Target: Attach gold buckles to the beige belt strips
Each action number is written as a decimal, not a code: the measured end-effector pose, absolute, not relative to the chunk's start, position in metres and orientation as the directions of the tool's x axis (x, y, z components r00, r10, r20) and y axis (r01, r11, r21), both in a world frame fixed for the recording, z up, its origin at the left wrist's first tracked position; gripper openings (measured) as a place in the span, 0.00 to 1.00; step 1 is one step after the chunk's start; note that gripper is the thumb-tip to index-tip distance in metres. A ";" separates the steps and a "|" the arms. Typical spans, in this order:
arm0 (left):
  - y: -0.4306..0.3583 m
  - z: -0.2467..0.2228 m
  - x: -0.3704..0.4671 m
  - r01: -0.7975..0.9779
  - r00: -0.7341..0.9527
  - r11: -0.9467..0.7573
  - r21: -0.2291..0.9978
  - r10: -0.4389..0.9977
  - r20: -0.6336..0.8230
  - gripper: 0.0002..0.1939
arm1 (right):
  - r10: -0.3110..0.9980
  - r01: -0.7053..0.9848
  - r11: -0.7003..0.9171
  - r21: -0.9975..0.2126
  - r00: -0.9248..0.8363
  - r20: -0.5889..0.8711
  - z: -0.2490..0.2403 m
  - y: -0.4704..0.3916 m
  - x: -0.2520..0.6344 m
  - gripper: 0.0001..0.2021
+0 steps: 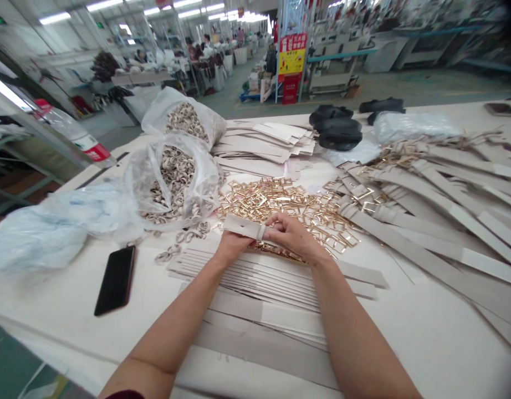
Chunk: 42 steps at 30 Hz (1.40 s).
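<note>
A beige strap [241, 226] with a small hole is held up near the middle of the table. My left hand [231, 247] grips it from below, its fingers mostly hidden under the strap. My right hand [292, 235] is closed on the strap's right part, thumb and fingers beside a narrow beige loop [261, 233] that sits around it. Just beyond my hands lies a spread heap of gold rectangular buckles [276, 197]. Under my forearms, a row of beige straps [243, 272] lies side by side.
Two clear plastic bags [131, 185] of small beige loops stand at the left. A dark phone [115, 281] lies nearby. More straps are stacked at the back [259, 144], while buckled straps [442, 205] pile up at the right. Black bundles [338, 130] rest behind.
</note>
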<state>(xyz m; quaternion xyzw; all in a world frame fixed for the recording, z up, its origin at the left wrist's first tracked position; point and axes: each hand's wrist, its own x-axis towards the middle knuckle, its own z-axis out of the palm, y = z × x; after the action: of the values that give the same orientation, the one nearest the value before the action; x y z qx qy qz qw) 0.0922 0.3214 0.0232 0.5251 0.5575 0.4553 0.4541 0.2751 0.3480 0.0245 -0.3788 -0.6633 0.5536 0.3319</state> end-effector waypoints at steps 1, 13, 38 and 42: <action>0.323 0.024 0.094 0.204 -0.030 0.018 0.979 0.999 -0.012 0.07 | 0.872 0.118 0.093 -0.989 -0.488 0.024 0.025 0.348 0.276 0.19; 0.364 0.045 0.088 0.326 0.201 -0.011 0.945 0.978 -0.058 0.11 | 0.980 0.041 0.177 -0.983 -0.103 0.172 0.027 0.358 0.292 0.19; 0.345 0.036 0.108 0.888 0.459 -0.451 0.086 0.878 -0.135 0.11 | 0.989 0.022 0.146 -0.989 -0.006 0.145 0.018 0.366 0.297 0.18; 0.347 0.034 0.104 0.869 0.493 -0.475 0.142 0.856 -0.153 0.08 | 0.988 0.030 0.156 -0.987 -0.011 0.156 0.016 0.366 0.297 0.18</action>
<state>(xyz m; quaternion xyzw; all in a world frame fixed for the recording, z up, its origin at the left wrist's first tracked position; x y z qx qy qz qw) 0.1039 0.3471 0.0339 0.8582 0.5025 -0.0305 0.1005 0.2975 0.3660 0.0163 -0.4648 -0.5473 0.4538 0.5277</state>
